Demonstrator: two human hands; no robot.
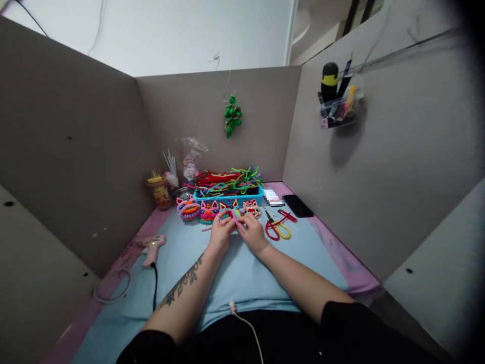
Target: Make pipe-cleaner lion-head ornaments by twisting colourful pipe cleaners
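My left hand (222, 231) and my right hand (251, 233) meet over the blue cloth, just in front of a row of colourful fuzzy figures. Between their fingertips is a small pink fuzzy piece (236, 220), pinched from both sides. Red, yellow and light blue parts show right behind it; whether they belong to the same piece I cannot tell. Close to the left hand sits a pink and red figure (208, 212). Another figure, purple and orange (188, 209), stands farther left. A pale one with red (252, 208) is behind my right hand.
A blue basket (229, 200) of fuzzy stems stands behind the figures. Scissors (278, 230) and a black phone (298, 206) lie to the right. On the left are a pink glue gun (154, 250) with its cable and a yellow-brown cup (159, 192). Grey panels surround the table.
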